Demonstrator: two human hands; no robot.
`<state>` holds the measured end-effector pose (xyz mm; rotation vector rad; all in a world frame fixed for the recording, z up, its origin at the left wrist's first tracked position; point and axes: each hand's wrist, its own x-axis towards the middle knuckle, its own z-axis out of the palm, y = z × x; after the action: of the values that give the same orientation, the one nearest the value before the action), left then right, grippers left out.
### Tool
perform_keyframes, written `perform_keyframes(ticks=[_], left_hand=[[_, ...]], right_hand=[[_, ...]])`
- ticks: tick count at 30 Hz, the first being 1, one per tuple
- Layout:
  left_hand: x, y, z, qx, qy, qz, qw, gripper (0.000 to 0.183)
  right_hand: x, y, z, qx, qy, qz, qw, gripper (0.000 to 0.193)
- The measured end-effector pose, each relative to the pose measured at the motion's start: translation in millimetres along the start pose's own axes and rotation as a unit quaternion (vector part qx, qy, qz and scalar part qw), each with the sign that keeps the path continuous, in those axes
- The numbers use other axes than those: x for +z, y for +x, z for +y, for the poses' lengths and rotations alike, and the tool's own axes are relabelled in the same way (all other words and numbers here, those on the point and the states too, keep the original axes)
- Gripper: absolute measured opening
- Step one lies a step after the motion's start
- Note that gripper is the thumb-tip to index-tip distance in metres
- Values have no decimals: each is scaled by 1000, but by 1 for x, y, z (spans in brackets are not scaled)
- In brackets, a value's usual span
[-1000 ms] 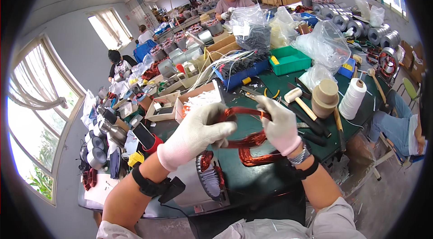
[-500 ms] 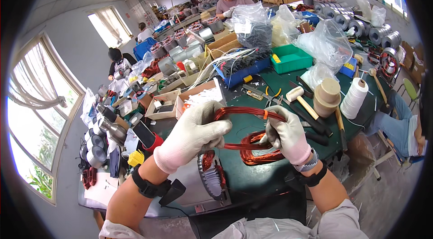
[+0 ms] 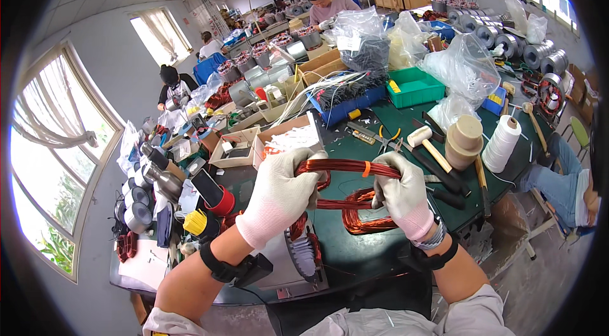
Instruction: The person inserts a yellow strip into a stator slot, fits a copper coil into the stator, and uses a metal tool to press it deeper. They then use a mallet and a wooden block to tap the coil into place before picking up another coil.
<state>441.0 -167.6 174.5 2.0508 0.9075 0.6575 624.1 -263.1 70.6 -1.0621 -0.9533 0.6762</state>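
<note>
Left hand (image 3: 283,185) and right hand (image 3: 401,191) both grasping the coil (image 3: 336,166) over the tabletop (image 3: 374,260), seemingly a coil-handling step; next move likely calls for even grip.

The left hand (image 3: 285,185) and right hand (image 3: 403,191) gripped a coil (image 3: 346,165). A mallet (image 3: 427,144) lay beyond them on the desk (image 3: 374,257).

left hand (image 3: 282,185) curled | right hand (image 3: 403,189) curled, level with left | forearms (image 3: 193,279) angled inward
</note>
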Motion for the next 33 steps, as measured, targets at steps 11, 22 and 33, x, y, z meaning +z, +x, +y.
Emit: perform_keyframes(ticks=[11,22,33], left_hand=[[-21,-23,-10,7,-291,-251,923,42],[-12,-25,-7,-10,-374,-107,921,28],[-15,-49,-16,-11,-420,-105,901,28]], right_hand=[[-10,10,-4,86,126,-26,988,15],[2,9,-8,115,125,-30,985,23],[3,0,-1,113,169,-55,977,15]])
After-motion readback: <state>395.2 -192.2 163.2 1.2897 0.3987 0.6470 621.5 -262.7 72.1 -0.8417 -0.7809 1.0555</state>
